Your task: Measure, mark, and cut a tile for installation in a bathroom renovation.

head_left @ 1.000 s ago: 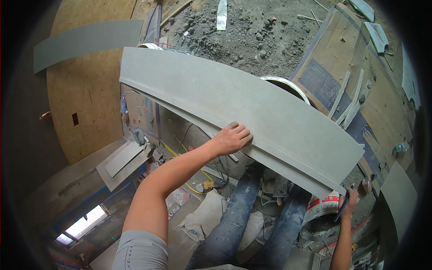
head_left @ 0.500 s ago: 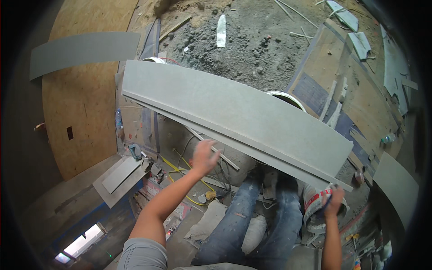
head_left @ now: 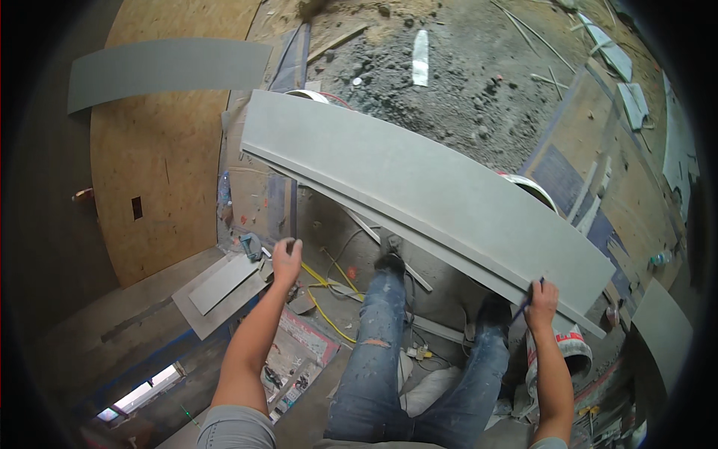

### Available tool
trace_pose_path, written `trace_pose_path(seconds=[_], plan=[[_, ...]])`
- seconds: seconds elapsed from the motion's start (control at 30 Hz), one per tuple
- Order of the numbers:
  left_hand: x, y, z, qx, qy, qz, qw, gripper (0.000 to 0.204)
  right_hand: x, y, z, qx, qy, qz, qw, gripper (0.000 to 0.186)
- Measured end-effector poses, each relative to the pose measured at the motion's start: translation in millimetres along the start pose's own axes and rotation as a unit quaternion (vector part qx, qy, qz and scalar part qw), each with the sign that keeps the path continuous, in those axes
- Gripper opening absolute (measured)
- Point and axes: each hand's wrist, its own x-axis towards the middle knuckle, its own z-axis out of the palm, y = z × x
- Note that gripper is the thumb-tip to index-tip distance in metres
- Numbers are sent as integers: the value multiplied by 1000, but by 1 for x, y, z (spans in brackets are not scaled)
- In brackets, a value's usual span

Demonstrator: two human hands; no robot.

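Note:
A long pale grey slab (head_left: 419, 179) lies slantwise in front of me, with a narrow strip (head_left: 419, 223) along its near edge. White buckets (head_left: 532, 189) show from under its far side. My right hand (head_left: 542, 303) is at the slab's near right edge, closed around a thin dark-blue stick (head_left: 521, 308), perhaps a pencil or marker. My left hand (head_left: 286, 262) is off the slab, below its left end, with curled fingers; whatever they may hold is hidden.
Wooden boards (head_left: 157, 179) stand at the left, a grey slab (head_left: 168, 71) lying across them. A tipped bucket (head_left: 574, 352) sits beside my right forearm. Yellow cord (head_left: 325, 303) runs across the floor near my legs. Rubble (head_left: 464, 97) covers the ground beyond the slab.
My left hand has moved left, away from the slab's middle, and its fingers have curled. My right hand has come up onto the slab's near edge with the stick. My legs have spread apart.

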Motion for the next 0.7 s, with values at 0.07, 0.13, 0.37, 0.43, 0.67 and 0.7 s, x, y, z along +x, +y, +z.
trace_pose_path(seconds=[0.07,0.13,0.37,0.43,0.67,0.7], plan=[[72,-35,-3,-28,24,-12,999,41,-5,-9,5,-10,-24,34,999,44],[160,-86,-17,-30,61,-20,998,47,-3,-26,16,-7,-18,25,999,45],[423,-156,-26,39,150,-21,988,73,-8,-60,60,-52,-21,46,997,50],[464,-187,-17,70,148,-7,987,76,-13,-60,67,-57,-47,108,991,49],[673,-275,-89,132,-69,246,958,44,-34,-71,118,-51,-50,188,980,32],[663,-293,-62,-102,-140,-26,985,43,-19,-92,122,-87,9,132,987,31]])
